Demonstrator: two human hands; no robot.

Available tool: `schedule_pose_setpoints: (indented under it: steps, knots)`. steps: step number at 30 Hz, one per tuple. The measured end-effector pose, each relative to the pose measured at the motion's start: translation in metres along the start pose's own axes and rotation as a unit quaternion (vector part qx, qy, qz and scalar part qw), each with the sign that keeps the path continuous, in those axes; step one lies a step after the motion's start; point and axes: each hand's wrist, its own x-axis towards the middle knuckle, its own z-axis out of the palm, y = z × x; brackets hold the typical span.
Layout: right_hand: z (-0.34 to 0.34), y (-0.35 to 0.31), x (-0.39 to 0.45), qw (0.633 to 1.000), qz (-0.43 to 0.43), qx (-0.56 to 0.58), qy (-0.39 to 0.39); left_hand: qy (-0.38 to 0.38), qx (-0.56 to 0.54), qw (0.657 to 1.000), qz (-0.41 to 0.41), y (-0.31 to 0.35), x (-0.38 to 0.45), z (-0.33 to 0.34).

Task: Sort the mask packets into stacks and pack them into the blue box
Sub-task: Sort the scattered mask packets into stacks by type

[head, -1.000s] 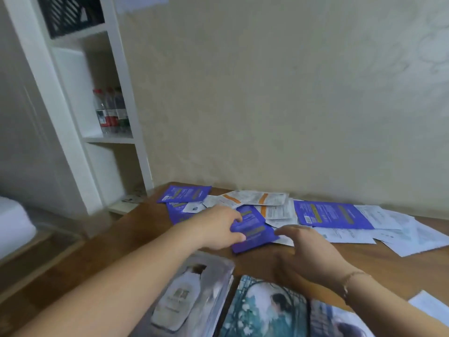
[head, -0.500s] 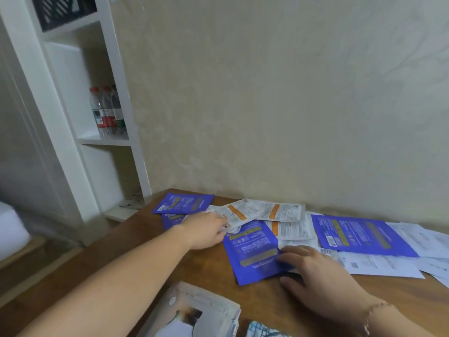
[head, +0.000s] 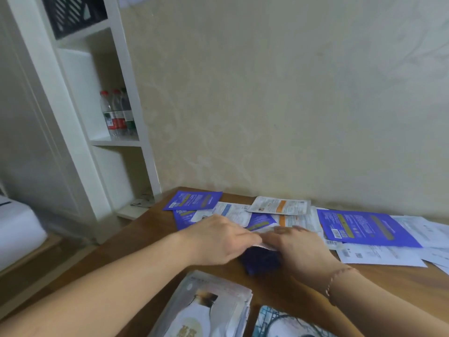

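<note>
Both hands [head: 262,239] now meet over blue packet [head: 261,260], gripping white packet [head: 263,239]; sorting; next stack at 6 o'clock.

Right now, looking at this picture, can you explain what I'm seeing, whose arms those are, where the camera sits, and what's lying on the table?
No machine here: these are a person's two bare arms, filmed by one wide-angle camera worn on their head, looking forward and down. The left hand and the right hand, which has a thin bracelet at the wrist, meet over a dark blue flat packet on the brown wooden table. Both touch a whitish silvery packet above it; motion blur hides the exact grip. Behind them lie scattered blue foil packets and white packets with orange stripes. Nearest the camera is a stack of clear picture-printed packets. At left stands a white shelf holding plastic water bottles. No blue box is in view.
</note>
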Motion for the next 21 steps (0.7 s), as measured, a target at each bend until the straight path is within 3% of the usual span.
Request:
schedule_pose_setpoints:
  steps: [2, 5, 8, 13, 16, 19, 21]
  knots:
    - [-0.001, 0.01, -0.006, 0.999, -0.021, -0.008, -0.025, -0.027, -0.04, 0.999, -0.022, -0.007, -0.002, -0.002]
    - [-0.001, 0.032, -0.025, 0.997, 0.003, -0.065, 0.03, -0.067, -0.031, 0.978, -0.196, -0.035, -0.008, 0.006]
    - [0.0, 0.05, -0.053, 0.997, 0.032, -0.063, -0.037, -0.111, -0.049, 0.937, -0.328, -0.064, -0.014, 0.028]
    - [0.005, 0.064, -0.073, 0.987, 0.038, 0.073, -0.138, -0.198, -0.105, 0.883, -0.413, -0.085, -0.015, 0.053]
    - [0.007, 0.062, -0.076, 0.983, 0.051, 0.099, -0.143, -0.216, -0.018, 0.894, -0.393, -0.086, -0.008, 0.059]
    - [0.006, 0.058, -0.08, 0.984, 0.059, 0.106, -0.134, -0.25, 0.16, 0.912, -0.283, -0.08, -0.001, 0.063]
    - [0.002, 0.053, -0.082, 0.987, 0.068, 0.094, -0.115, -0.21, 0.223, 0.924, -0.227, -0.074, 0.001, 0.059]
